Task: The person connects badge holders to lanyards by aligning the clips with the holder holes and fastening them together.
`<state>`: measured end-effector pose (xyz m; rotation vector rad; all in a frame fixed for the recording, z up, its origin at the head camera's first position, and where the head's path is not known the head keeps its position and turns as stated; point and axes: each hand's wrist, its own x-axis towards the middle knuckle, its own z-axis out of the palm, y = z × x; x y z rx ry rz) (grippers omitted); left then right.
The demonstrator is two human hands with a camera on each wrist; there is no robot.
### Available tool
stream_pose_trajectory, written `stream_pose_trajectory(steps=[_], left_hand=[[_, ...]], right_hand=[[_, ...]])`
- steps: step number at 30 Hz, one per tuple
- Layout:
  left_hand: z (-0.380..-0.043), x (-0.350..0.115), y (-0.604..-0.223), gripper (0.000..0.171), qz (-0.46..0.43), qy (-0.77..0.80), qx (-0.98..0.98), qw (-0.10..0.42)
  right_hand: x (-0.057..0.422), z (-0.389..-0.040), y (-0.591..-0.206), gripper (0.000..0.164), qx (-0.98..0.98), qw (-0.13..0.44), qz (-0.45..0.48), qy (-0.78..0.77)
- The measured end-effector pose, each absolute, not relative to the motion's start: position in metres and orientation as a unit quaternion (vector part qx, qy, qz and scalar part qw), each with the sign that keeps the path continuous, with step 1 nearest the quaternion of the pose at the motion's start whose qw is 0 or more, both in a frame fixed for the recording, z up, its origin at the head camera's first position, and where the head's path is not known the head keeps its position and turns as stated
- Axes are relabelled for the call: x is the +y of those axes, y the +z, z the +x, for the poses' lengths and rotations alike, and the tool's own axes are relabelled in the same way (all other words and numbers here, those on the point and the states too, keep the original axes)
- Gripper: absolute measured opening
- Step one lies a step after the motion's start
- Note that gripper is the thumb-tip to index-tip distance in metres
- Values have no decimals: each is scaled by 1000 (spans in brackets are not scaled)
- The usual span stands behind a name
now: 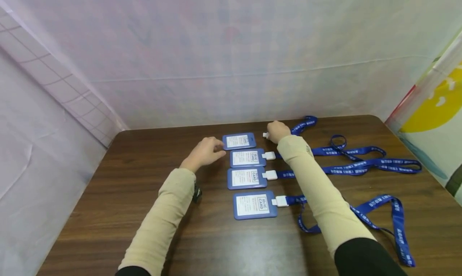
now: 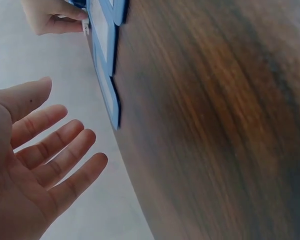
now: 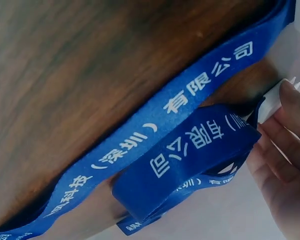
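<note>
My right hand (image 1: 278,131) pinches the white clip (image 3: 271,103) of a blue lanyard (image 1: 304,124) with white lettering, at the far side of the table. The clip's tip points at the farthest blue card holder (image 1: 239,141), with a gap between them. That holder lies flat and has no clip on it. Beside its left edge my left hand (image 1: 207,151) hovers with relaxed, spread fingers; in the left wrist view the palm holds nothing. Nearer lie three more holders, the closest one (image 1: 254,205) among them, each joined to a white clip and lanyard.
Lanyard straps (image 1: 371,166) spread across the right side of the brown wooden table (image 1: 108,212), some looped, one reaching under the right forearm. A pale curtain (image 1: 231,67) hangs directly behind the table's far edge. White sheeting (image 1: 39,147) hangs at the left.
</note>
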<state>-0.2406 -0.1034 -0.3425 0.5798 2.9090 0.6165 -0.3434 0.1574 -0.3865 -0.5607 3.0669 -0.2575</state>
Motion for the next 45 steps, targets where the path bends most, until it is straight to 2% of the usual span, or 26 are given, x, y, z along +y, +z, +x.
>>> stream_pose_trajectory(steps=[12,23,33,45], left_hand=[[-262,-96,-341,36,136,130,982,31],[-279,-84,-337,42,146,97,983,63],[-282,-74,-345,51,144,72,982,95],[-281,-67,-357,38,138,32,985,103]], right_hand=[[155,-339,-384,10,975,1,-206,-82],[154,-334,-378,10,972,10,-231,-48],[152,-328,-376,8,972,10,-231,-53],[152,-327,-378,6,969,0,-239,-58]])
